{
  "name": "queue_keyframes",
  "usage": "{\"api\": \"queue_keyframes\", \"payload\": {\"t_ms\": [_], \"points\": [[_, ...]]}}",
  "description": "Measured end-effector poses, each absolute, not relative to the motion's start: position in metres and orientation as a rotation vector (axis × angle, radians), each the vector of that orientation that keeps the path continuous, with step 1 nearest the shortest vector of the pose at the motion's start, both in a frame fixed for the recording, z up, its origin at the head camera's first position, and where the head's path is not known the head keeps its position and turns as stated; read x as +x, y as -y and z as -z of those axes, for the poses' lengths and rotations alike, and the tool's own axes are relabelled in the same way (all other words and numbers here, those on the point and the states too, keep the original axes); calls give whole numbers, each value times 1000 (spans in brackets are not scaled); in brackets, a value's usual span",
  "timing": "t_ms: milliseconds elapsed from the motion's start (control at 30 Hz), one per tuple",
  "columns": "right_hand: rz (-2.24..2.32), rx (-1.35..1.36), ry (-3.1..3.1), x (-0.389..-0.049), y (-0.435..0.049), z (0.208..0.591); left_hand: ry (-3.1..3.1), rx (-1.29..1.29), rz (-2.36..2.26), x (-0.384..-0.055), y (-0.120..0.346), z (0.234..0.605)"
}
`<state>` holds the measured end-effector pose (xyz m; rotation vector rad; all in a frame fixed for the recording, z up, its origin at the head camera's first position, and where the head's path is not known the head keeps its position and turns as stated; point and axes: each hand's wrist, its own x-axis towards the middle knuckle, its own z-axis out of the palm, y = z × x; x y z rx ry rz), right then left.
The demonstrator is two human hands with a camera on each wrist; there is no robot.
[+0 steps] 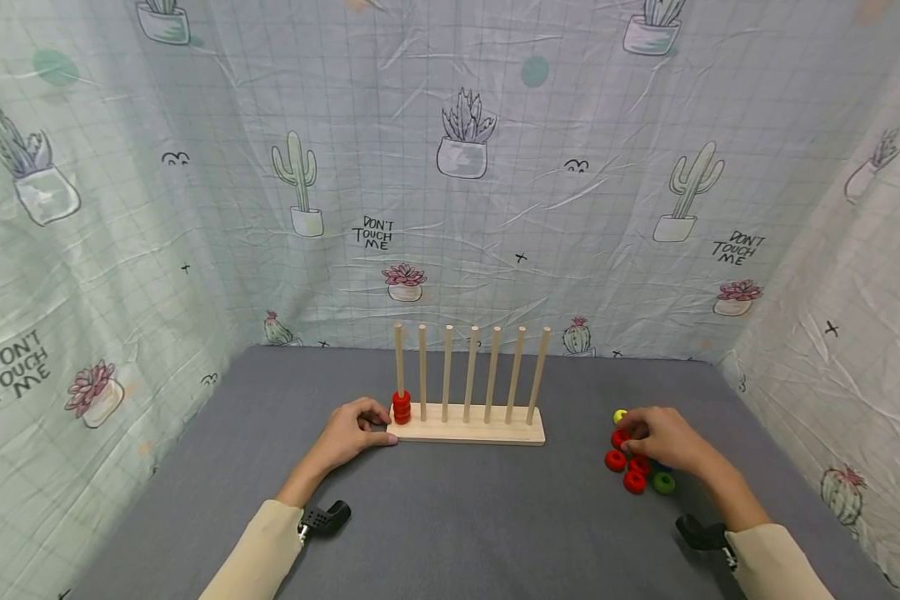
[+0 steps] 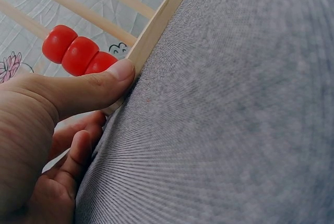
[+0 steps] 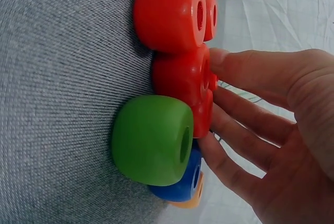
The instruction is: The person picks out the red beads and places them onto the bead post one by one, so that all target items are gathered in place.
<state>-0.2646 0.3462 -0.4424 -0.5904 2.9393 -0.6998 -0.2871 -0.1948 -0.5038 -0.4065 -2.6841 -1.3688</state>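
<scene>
A wooden peg stand [image 1: 468,430] with a row of upright pegs stands on the grey table. Several red beads [image 1: 402,407] are stacked on its leftmost peg. My left hand [image 1: 354,432] holds the left end of the base, thumb [image 2: 121,70] on the front edge and fingers curled behind. To the right, my right hand [image 1: 663,437] reaches over a cluster of loose beads. Its thumb and index fingertips are at either side of a red bead [image 1: 619,438], which the thumb partly hides in the right wrist view. The other fingers are loosely extended.
Around the right hand lie more red beads [image 1: 634,482], a green bead [image 1: 663,482], a yellow bead [image 1: 619,416] and a blue bead [image 3: 182,182] partly behind the green one. A patterned cloth [image 1: 465,250] hangs behind the table and along both sides.
</scene>
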Motion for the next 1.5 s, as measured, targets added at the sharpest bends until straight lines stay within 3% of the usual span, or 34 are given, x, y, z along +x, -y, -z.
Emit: {"api": "queue_keyframes", "payload": {"t_ms": [1500], "points": [[696, -666, -2968, -267, -329, 430, 2690, -390, 1387, -288, 195, 504]]}}
